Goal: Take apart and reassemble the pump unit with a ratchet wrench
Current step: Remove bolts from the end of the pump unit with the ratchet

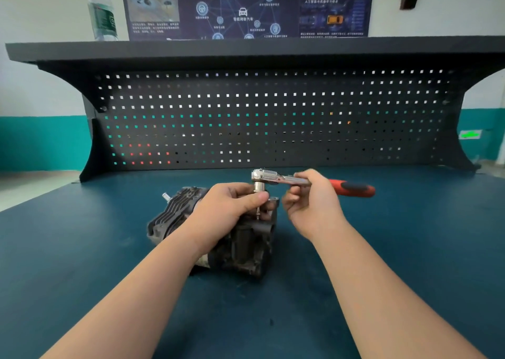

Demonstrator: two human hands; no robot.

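Your dark, finned metal pump unit [218,233] sits on the blue-green counter [82,249], near its middle, in front of the black perforated back panel [273,118]. Your left hand [232,205] rests on top of the pump, its fingers [259,196] pinching the silver socket and thin bolt [257,211] under the wrench head. Your right hand [311,200] grips the shaft of the chrome ratchet wrench with a red and black handle [314,182], fingers curled round it. A clear plastic bottle [101,11] stands on the shelf above.

water bottle [101,11] on shelf [246,48], pegboard [273,118], wall poster [246,6]
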